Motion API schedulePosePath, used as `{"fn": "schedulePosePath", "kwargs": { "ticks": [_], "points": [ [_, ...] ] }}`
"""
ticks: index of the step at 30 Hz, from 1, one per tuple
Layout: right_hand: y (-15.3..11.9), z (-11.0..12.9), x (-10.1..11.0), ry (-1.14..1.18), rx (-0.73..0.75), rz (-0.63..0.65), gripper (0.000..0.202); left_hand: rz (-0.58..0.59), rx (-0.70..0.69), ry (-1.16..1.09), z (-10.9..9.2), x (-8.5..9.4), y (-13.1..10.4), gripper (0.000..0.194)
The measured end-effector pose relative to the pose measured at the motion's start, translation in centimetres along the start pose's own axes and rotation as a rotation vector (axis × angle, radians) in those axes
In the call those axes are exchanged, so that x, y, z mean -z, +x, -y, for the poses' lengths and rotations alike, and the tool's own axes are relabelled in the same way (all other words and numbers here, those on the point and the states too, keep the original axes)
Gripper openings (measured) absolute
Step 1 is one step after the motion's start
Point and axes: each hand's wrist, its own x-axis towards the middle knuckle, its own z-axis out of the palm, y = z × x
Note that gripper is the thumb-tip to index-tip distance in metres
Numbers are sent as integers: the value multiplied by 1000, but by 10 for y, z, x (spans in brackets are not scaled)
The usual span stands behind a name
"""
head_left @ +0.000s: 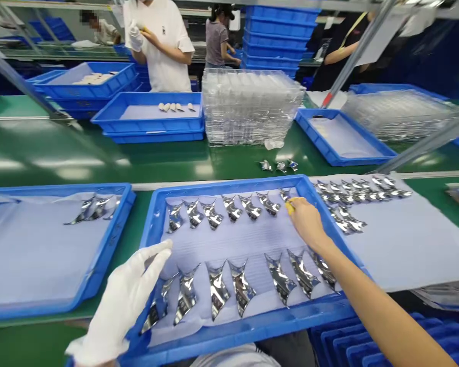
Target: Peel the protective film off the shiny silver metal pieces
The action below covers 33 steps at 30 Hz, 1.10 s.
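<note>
The right hand (pixel 308 221), bare but for a yellow fingertip cover, has its fingers drawn together at the near end of 1 shiny silver piece (pixel 284 193); whether they pinch it cannot be told. That piece lies at the far right corner of the blue tray (pixel 229 334), its visible part slanting from far left to near right, into the fingertips.

Left of the right hand, the far row counts 7 pieces, this one included. Nearer the person than that hand, a second row counts 7, making 14. Most have 2 horns pointing away and taper towards the person; the 2 leftmost in the near row lean left, the 3 rightmost lean right.

The left hand (pixel 128 290), gloved in white, is partly open and empty over the tray's left rim. Beyond it to the left, another tray (pixel 42 255) holds 2 plainly visible pieces and part of 1 more. Beyond the right hand, 3 small shiny parts (pixel 280 166) sit on the green bench (pixel 156 160).
</note>
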Motion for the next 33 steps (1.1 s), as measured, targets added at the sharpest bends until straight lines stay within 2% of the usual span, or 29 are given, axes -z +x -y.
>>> {"fn": "schedulePosePath", "kwargs": {
  "ticks": [3,6,10,12,14,18,22,26,29,31,33],
  "points": [
    [-33,-1,4,75,117,12,23,196,-6,289,8,5,12,28],
    [-69,0,-2,191,209,36,23,320,10,487,12,-12,19,19],
    [-105,14,-17,540,256,109,25,393,20,703,11,-43,17,19],
    [-117,23,-23,656,223,164,24,390,9,771,9,-49,15,22],
    [-125,32,-28,733,202,210,25,387,-18,812,8,-46,11,24],
    [-139,46,-34,861,227,287,30,342,-91,835,8,-19,2,28],
    [-150,61,-35,916,245,343,29,271,-145,768,14,1,-9,32],
    [-158,74,-33,918,292,387,26,190,-144,625,14,1,-16,29],
    [-163,79,-32,962,300,458,19,132,-154,494,3,-2,-18,31],
    [-167,82,-30,1020,271,495,20,108,-178,314,-11,-7,-20,29],
    [-171,86,-27,1112,243,538,25,55,-169,-58,-29,-17,-23,24]
  ]
}}
